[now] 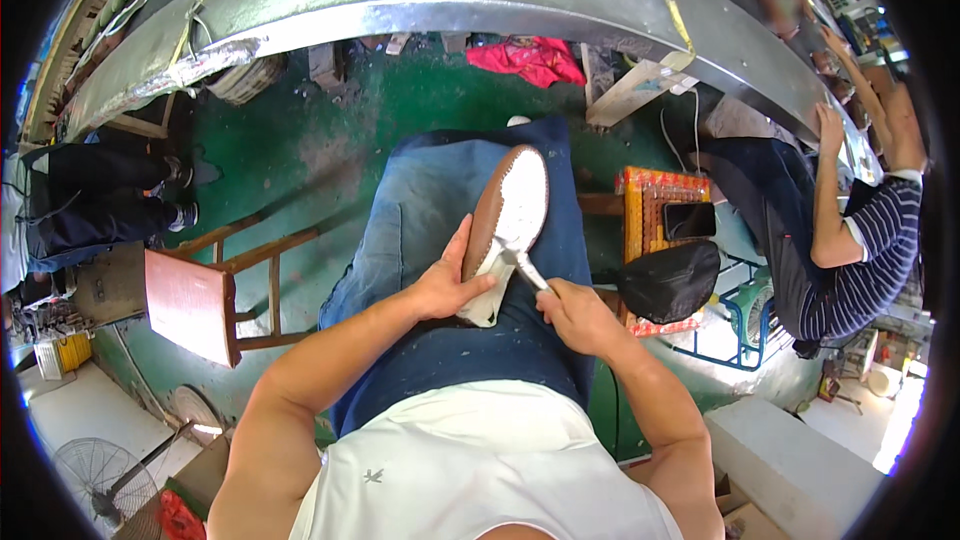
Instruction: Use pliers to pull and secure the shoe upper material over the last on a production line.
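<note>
A brown shoe (523, 190) lies bottom up on my lap, its underside white and its brown edge showing around the toe. My left hand (453, 278) grips its heel end, with the thumb across the pale flap of material (492, 295) there and the fingers along the brown side. In my right hand (582, 317) is a metal hammer (527, 268), held by its handle. The hammer's head rests on or just above the white underside near the shoe's middle; I cannot tell whether they touch. Dark blue cloth (500, 350) covers my lap.
A long metal-edged bench (400, 18) curves across the far side. A wooden stool (190, 300) stands left. On the right, a beaded seat (650, 202) holds a phone (690, 221) and a black bag (668, 281). Beyond it sits a person in a striped shirt (870, 260).
</note>
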Tool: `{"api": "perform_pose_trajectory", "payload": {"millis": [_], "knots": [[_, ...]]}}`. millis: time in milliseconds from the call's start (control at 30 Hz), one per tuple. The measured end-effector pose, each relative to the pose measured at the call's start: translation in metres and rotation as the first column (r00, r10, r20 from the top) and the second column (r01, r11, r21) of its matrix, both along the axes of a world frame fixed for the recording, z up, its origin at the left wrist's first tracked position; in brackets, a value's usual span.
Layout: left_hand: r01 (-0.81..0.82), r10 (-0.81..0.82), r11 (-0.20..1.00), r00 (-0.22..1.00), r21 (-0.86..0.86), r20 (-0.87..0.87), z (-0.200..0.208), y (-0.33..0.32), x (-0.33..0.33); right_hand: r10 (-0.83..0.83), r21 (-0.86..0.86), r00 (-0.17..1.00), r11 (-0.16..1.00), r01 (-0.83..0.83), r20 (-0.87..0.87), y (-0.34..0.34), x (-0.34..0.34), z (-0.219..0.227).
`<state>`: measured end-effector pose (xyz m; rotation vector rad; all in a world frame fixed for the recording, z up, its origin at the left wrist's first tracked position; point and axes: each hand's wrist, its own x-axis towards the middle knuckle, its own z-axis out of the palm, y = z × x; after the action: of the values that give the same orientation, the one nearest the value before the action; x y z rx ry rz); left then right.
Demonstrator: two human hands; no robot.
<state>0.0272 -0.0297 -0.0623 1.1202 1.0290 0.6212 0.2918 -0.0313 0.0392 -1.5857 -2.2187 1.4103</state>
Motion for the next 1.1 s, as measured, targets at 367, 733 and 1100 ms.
{"api": "perform_pose_trajectory", "payload": {"millis": [367, 733, 1100], "knots": [[0.029, 0.391, 0.827, 0.689, -0.562, 0.611, 0.094, 0.04, -0.04, -0.155, 0.141, 0.978, 0.981, 0.136, 0.138, -0.031, 0.019, 0.003], [0.003, 0.307, 0.899, 0.708, -0.437, 0.636, 0.068, 0.044, -0.012, 0.023, 0.423, 0.999, 0.906, -0.001, -0.047, -0.019, -0.008, 0.022], [0.015, 0.56, 0.772, 0.457, -0.635, 0.691, 0.08, 0.03, 0.009, 0.097, 0.657, 0.988, 0.754, 0.006, -0.121, -0.014, -0.055, 0.045]]}}
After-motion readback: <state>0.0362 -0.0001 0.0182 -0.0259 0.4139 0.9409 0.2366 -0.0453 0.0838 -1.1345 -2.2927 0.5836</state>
